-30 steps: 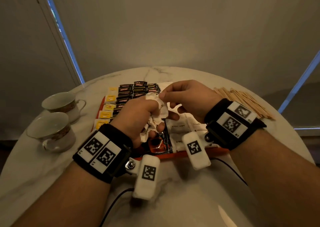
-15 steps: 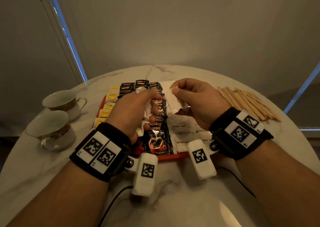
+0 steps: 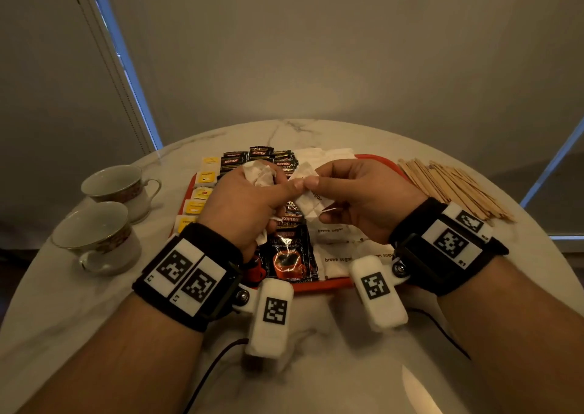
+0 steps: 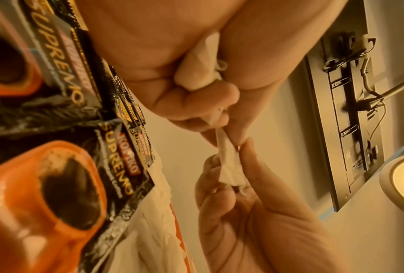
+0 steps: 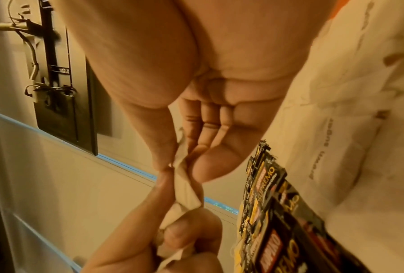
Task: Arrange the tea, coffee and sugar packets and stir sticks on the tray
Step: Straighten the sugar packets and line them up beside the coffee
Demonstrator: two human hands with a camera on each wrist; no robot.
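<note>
**Loose sugar packets shared between two grips, above a nearly filled tray**

Furthest left of the grips, two teacups (image 3: 107, 211) stand on the counter (image 3: 316, 366), clear of the tray (image 3: 319, 284). Next come the yellow tea packets (image 3: 202, 192), five that I can count in a column at the tray's left edge; part of that column is hidden behind the left wrist.

The left hand (image 3: 249, 202) is closed around a crumpled bunch of white sugar packets (image 3: 260, 175); how many it holds cannot be told. Beneath and beyond this grip lie the black coffee packets (image 3: 289, 252), overlapped too tightly to count exactly.

Between the two grips, one sugar packet (image 3: 308, 200) is pinched from both ends: the left thumb and finger have one end, and the right hand (image 3: 360, 198) pinches the other.

- **Tearing:** if the hands pull apart while both pinch, the paper could split and spill sugar over the coffee packets directly below.
- **Dropping:** loosening the left fist to free one packet may let the rest of the bunch fall and disturb the rows underneath.

Under the right grip, more brown sugar packets (image 3: 338, 249) already lie flat on the tray; three labels are readable. Far right of the grips, one heap of stir sticks (image 3: 455, 189), too many to count, lies on the counter and is not yet on the tray.
</note>
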